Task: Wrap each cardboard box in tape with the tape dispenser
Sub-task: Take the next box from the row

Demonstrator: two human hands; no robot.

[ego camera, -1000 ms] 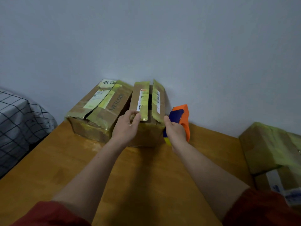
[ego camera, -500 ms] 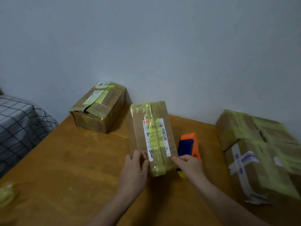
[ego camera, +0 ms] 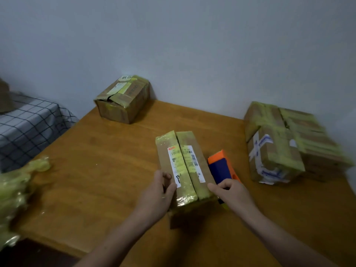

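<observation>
While left grip [ego camera: 156,193] pinches barcode-labelled box [ego camera: 184,162], right grip [ego camera: 233,193] clutches tape dispenser [ego camera: 220,168], txt unreadable.

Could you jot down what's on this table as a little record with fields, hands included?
Surface: wooden table
Centre: middle box, label on top
Left hand: grips the middle box's near left edge
Right hand: holds orange-and-blue tape dispenser beside that box
Other boxes: far box by wall; taped boxes at right
Scrap: crumpled tape, left edge
</observation>
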